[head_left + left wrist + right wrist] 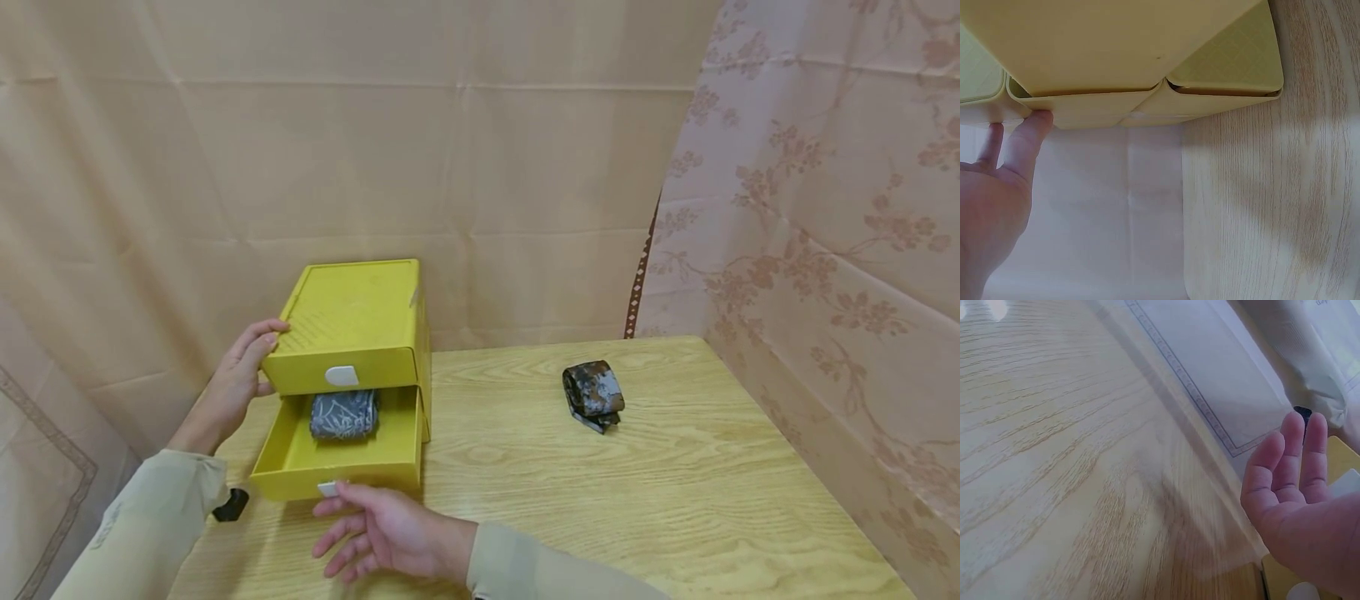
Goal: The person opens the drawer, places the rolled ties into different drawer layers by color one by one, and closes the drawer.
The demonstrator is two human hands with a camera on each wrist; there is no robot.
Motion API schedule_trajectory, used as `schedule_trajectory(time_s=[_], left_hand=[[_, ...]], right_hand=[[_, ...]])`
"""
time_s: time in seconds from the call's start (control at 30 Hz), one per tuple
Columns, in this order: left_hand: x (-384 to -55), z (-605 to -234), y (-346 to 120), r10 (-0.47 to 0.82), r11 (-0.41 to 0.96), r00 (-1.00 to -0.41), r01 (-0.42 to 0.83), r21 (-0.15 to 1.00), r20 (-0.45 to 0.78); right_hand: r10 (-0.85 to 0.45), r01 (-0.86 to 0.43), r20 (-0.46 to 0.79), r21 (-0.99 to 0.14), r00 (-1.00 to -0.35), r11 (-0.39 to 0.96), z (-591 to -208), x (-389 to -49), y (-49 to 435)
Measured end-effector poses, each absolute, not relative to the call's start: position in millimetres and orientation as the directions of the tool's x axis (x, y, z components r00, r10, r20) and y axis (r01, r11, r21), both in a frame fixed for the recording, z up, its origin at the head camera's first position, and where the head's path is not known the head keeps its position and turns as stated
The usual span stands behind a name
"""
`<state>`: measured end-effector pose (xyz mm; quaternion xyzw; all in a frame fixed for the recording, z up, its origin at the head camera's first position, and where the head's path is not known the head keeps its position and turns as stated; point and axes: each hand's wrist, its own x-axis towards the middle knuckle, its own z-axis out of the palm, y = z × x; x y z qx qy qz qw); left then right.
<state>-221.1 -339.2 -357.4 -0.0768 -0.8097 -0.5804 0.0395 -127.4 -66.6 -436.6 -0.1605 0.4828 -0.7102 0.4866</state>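
Observation:
A yellow two-drawer box (360,304) stands on the left part of the table, its lower drawer (337,484) pulled out and its upper one closed. Inside the lower drawer lies a rolled grey cloth (344,414) with a pale line pattern. My left hand (234,385) touches the box's left side near the top front corner, fingers extended; the left wrist view shows fingertips (1041,119) against the side wall. In front of the lower drawer is my right hand (393,533), fingers loosely spread and thumb right at the white handle (327,489).
A folded camouflage cloth (594,395) lies on the wooden table (525,483), right of the box. Beige curtain (525,208) hangs behind, and a flowered curtain (825,250) runs along the right edge. A black piece (231,505) shows by the left sleeve.

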Motion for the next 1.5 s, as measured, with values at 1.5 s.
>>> schedule_trajectory(time_s=[1.5], left_hand=[[-218.6,-353.2,-338.4,0.078,0.384,-0.991,0.134,0.913,0.113]], right_hand=[[-0.799,0.537,-0.224,-0.831,-0.558,-0.143,-433.9,-144.0,-75.8]])
